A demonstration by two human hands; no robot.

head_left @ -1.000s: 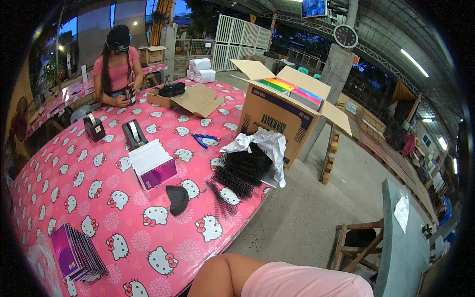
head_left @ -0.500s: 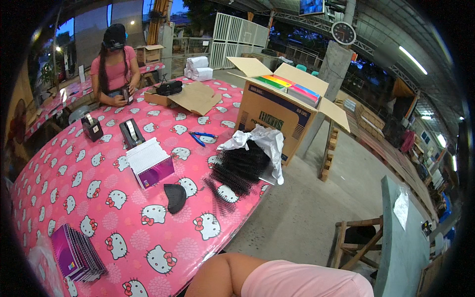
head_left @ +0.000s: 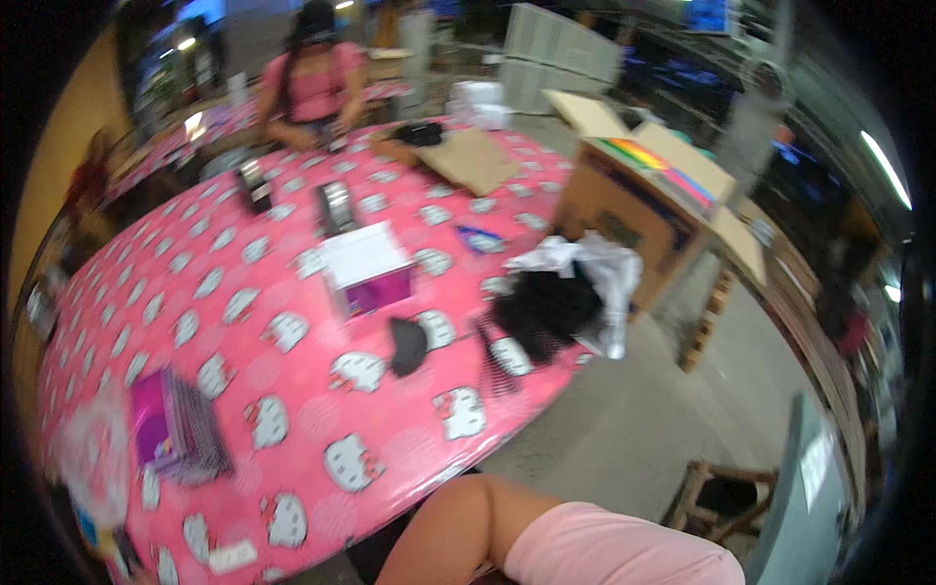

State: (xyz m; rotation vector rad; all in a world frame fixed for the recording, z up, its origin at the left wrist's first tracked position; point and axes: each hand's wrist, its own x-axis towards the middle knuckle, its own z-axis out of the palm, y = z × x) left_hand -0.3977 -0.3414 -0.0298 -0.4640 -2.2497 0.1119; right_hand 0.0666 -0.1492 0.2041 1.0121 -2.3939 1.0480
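Observation:
My bare right arm [head_left: 444,531], in a pink sleeve, bends at the lower edge; its hand lies out of the picture. My left hand does not show either. A stack of purple spiral notebooks [head_left: 180,429] stands at the table's near left, beside a clear plastic bag [head_left: 93,448]. In the middle is a purple and white stack of what look like notebooks [head_left: 375,283]. A black half-round piece [head_left: 407,346] lies close to it. Black spiral binding coils [head_left: 546,312] spill out of white wrapping [head_left: 614,292] at the right edge.
Two tape dispensers [head_left: 336,207] and blue-handled pliers [head_left: 480,239] lie farther back on the pink patterned table [head_left: 322,414]. Across it a person [head_left: 312,83] in pink works near a flattened cardboard box [head_left: 473,161]. An opened carton [head_left: 624,200] stands at the right.
The view has swung left and down, so the table's things sit farther right and higher, blurred. More of the near left corner shows. My right arm stays bent at the lower edge.

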